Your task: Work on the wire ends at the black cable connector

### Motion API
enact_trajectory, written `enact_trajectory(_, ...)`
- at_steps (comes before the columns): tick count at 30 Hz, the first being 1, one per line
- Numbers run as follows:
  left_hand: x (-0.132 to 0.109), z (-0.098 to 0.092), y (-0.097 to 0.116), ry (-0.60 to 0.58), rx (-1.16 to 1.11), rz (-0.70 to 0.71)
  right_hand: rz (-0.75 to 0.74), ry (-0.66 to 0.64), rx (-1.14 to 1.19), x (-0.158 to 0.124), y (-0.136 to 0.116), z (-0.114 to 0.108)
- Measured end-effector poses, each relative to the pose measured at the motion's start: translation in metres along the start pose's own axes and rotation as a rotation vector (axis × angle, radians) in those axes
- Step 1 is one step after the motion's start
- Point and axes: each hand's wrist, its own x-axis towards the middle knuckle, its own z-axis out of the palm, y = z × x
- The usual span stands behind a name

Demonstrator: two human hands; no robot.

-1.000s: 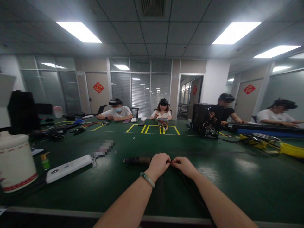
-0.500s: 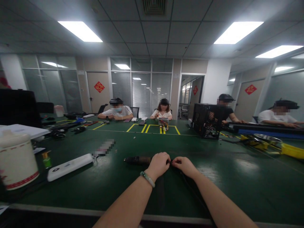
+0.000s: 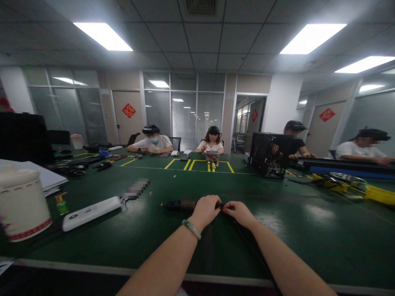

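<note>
My left hand (image 3: pixel 206 210), with a pale green bangle on the wrist, is closed over one end of a dark cylindrical tool (image 3: pixel 179 204) that lies on the green table (image 3: pixel 308 238). My right hand (image 3: pixel 238 213) meets it fingertip to fingertip, pinching at the same spot. A dark cable (image 3: pixel 247 246) runs from under my right hand toward me. What the fingers pinch is hidden between the hands.
A white power strip (image 3: pixel 91 212), a small green bottle (image 3: pixel 62 204) and a white container (image 3: pixel 23 207) sit at the left. A black mesh case (image 3: pixel 271 155) stands at mid right, yellow parts (image 3: pixel 379 194) far right. Several people sit around the far side.
Both hands stay together at the tool's end. The view has tilted slightly, and a stack of white sheets shows at the far left.
</note>
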Motion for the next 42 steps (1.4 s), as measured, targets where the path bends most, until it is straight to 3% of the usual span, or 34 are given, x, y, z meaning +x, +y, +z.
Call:
enact_trajectory(23,0.0021,0.0000,-0.0008,-0.046,-0.024,0.030,0.002,0.016,-0.036,0.0005,0.0027,0.0022)
enact_trajectory(31,-0.0002,-0.0028,0.0028,-0.062,-0.013,-0.063,-0.010,0.007,-0.025,0.0002,-0.0016,0.0017)
enact_trajectory(42,-0.0009,-0.0059,0.0050,-0.074,-0.006,-0.031,-0.006,0.007,-0.036,-0.0017,-0.0040,-0.0014)
